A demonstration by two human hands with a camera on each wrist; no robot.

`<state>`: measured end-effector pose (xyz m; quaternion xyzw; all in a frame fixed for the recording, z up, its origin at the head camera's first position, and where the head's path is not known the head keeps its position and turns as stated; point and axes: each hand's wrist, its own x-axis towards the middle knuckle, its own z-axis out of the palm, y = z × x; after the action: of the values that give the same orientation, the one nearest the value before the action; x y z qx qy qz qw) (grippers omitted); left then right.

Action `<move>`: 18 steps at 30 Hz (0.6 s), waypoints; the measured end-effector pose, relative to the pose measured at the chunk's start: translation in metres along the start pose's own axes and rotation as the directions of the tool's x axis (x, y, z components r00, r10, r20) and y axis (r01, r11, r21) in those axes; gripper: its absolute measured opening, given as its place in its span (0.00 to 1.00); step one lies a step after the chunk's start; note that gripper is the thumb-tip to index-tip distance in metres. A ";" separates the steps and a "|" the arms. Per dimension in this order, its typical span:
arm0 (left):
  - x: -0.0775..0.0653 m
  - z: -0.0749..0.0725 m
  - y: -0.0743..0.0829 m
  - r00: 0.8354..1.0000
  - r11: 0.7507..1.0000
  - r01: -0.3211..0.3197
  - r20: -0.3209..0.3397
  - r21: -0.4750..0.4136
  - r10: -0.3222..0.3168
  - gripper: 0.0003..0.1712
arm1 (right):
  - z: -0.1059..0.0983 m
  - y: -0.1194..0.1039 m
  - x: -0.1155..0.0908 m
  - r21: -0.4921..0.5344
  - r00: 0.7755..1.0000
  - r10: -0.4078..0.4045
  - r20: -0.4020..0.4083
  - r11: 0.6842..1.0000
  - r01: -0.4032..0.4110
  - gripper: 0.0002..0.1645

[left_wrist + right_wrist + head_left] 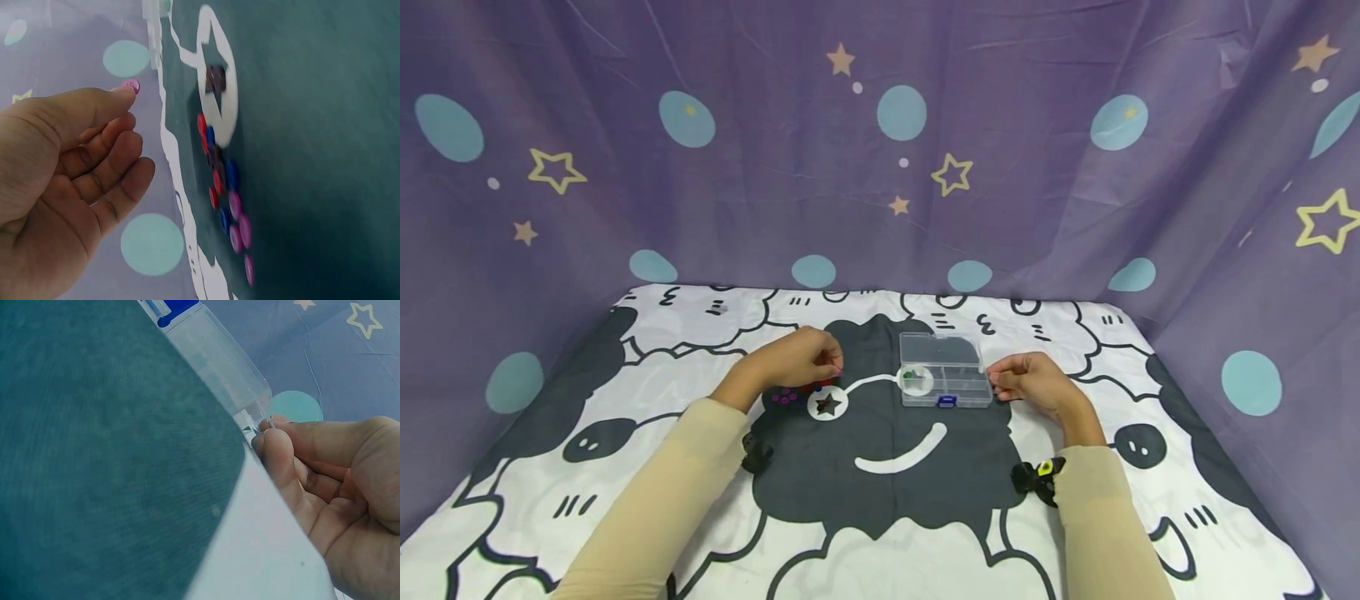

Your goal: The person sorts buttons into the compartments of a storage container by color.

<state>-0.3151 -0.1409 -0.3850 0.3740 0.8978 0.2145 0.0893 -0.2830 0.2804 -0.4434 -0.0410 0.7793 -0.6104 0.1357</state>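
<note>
My left hand [797, 358] pinches a small pink button [131, 85] between thumb and fingertips, raised above the cloth. Below it lies a loose cluster of red buttons [217, 181], blue buttons [232, 175] and pink buttons [244, 231]. A few dark buttons [216, 78] sit on the printed star. To the right stands a clear plastic compartment box [966, 400], its lid [940, 348] tipped back and its blue latch [947, 401] facing me. Green pieces [910, 376] lie in its left part. My right hand [1033, 383] grips the box's right end with thumb and fingers.
A cloth [925, 492] with a sheep-like print covers the table. A purple curtain [1030, 208] with stars and blue ovals hangs behind and at both sides. Black straps [1037, 481] sit on the wrists.
</note>
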 end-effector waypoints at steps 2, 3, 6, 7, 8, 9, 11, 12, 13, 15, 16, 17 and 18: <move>0.003 0.000 0.004 1.000 1.000 -0.010 0.003 -0.006 0.010 0.04 | 0.000 -0.001 0.000 0.005 1.000 0.007 -0.001 1.000 -0.007 0.16; 0.005 0.001 0.006 1.000 1.000 -0.018 0.004 -0.011 0.018 0.04 | 0.000 -0.001 0.000 0.005 1.000 0.010 -0.003 1.000 -0.010 0.16; 0.010 0.003 0.011 1.000 0.999 -0.030 0.009 -0.019 0.030 0.04 | 0.000 -0.002 0.000 0.001 1.000 0.014 -0.004 1.000 -0.014 0.16; 0.012 0.004 0.013 0.999 0.999 -0.033 0.009 -0.016 0.033 0.04 | 0.000 -0.001 0.000 0.001 1.000 0.014 -0.003 1.000 -0.014 0.16; 0.014 0.006 0.014 0.999 0.999 -0.037 0.008 -0.014 0.037 0.04 | 0.001 -0.001 0.000 0.000 1.000 0.015 -0.002 1.000 -0.015 0.17; 0.015 0.007 0.016 0.999 0.999 -0.042 0.007 -0.011 0.043 0.04 | 0.001 -0.001 0.000 0.000 1.000 0.016 -0.002 1.000 -0.016 0.17; 0.018 0.009 0.018 0.999 0.999 -0.051 0.001 -0.005 0.051 0.04 | 0.001 -0.002 0.000 -0.001 1.000 0.017 -0.002 1.000 -0.017 0.16; 0.020 0.011 0.019 0.998 0.998 -0.062 -0.003 -0.005 0.062 0.05 | 0.001 -0.002 0.000 -0.002 1.000 0.017 -0.002 1.000 -0.017 0.16; 0.022 0.012 0.021 0.998 0.997 -0.070 -0.005 -0.009 0.070 0.05 | 0.001 -0.001 0.000 -0.001 1.000 0.017 -0.003 1.000 -0.017 0.16; 0.025 0.014 0.023 0.996 0.996 -0.088 -0.012 -0.011 0.088 0.05 | 0.001 -0.001 0.000 -0.001 1.000 0.015 -0.003 1.000 -0.015 0.16; 0.027 0.015 0.024 0.996 0.996 -0.093 -0.014 -0.009 0.093 0.05 | 0.001 -0.001 0.000 -0.002 1.000 0.014 -0.003 1.000 -0.014 0.16; 0.028 0.016 0.026 0.995 0.995 -0.099 -0.013 -0.006 0.099 0.05 | 0.001 0.000 0.000 0.001 1.000 0.014 -0.002 1.000 -0.014 0.16; 0.030 0.017 0.027 0.994 0.995 -0.104 -0.012 -0.003 0.104 0.05 | 0.000 0.001 0.000 0.000 1.000 0.012 -0.002 1.000 -0.012 0.16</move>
<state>-0.3137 -0.0969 -0.3877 0.4188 0.8772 0.2229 0.0734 -0.2832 0.2802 -0.4440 -0.0357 0.7797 -0.6095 0.1388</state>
